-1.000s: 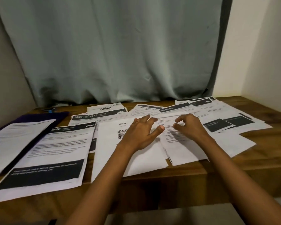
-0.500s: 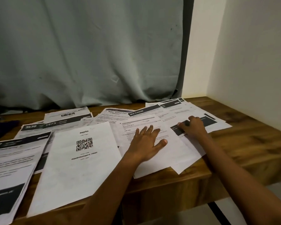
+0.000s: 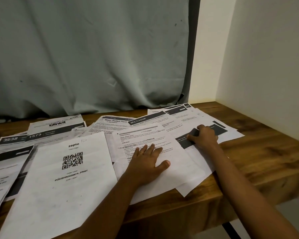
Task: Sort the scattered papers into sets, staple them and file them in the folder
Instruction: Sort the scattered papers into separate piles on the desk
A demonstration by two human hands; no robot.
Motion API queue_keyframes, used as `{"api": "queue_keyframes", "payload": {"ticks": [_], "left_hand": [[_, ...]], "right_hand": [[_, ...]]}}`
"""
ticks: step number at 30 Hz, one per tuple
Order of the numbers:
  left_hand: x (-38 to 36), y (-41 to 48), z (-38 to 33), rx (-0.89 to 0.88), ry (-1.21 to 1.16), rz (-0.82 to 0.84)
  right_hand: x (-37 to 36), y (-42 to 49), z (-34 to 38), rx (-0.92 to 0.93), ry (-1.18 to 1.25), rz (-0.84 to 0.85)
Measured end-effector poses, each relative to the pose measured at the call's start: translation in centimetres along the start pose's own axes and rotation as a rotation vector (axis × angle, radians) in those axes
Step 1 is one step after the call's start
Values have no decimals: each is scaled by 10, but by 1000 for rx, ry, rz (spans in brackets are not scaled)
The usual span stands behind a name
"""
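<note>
Nearest me, in the lower left of the frame, lies the zepto sheet (image 3: 62, 183). It reads "zepto", "Last Page", one QR code, "Order Code", "PGKBHRD23997A_PRINT" and "OTP - 2447". Its lower edge hangs past the front of the table (image 3: 257, 152).

Just right of it, my left grip (image 3: 145, 163) is released. The palm lies flat and the fingers are straight on a text sheet (image 3: 171, 147) where I can read "TASK GOAL". That sheet overlaps others beneath it.

Further right, my right grip (image 3: 204, 138) rests on a dark-banded sheet (image 3: 185, 143) with its fingers bent. I cannot tell whether it pinches the paper or only presses it.

At the left edge, more sheets (image 3: 0, 178) are cut off by the frame. Behind them is a sheet with a dark header (image 3: 24, 138) marked "3638" and "1573". Behind that lies a blinkit sheet (image 3: 57, 124).

Toward the centre are a "Water Potted Plant" sheet (image 3: 110, 125) and a "MULTI-ROOM" sheet (image 3: 145, 119). Further overlapped papers fan out to the right of these.

That makes six sheets with wording I can read. The rest overlap too much to count.

A grey-green curtain (image 3: 93, 57) hangs behind the table, with a pale wall (image 3: 266, 57) in the upper right.
</note>
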State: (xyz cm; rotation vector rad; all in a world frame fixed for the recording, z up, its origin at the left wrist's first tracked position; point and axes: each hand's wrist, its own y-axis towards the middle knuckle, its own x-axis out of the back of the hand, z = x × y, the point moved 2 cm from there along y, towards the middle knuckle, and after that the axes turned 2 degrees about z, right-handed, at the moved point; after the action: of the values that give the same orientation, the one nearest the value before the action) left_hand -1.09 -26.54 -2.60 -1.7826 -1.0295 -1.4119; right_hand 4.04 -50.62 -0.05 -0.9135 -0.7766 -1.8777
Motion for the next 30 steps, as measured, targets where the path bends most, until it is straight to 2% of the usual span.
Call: {"api": "queue_keyframes", "payload": {"ticks": [7,9,13,16,19,23,26,30], "left_hand": [[1,-1,-1,-1,-31,-16],[0,-1,-1,-1,-45,-17],[0,-1,-1,-9,-84,-55],[-1,-1,-1,-4,-179,-95],[5,-3,-3,-14,-453,-167],[23,-9,1,152,-806,-476],[35,-17,8,310,-814,-635],[40,-23,11,405,-838,-680]], "right_hand": [[11,-5,0,37,290,-174],[20,-9,0,26,392,-299],[46,-17,-8,-77,673,-666],[67,-14,-22,-185,889,-777],[82,-11,-34,-248,1046,-760],[74,-33,-27,-200,880,-603],[50,-60,-15,-107,781,-450],[22,-94,0,-70,692,-337]]}}
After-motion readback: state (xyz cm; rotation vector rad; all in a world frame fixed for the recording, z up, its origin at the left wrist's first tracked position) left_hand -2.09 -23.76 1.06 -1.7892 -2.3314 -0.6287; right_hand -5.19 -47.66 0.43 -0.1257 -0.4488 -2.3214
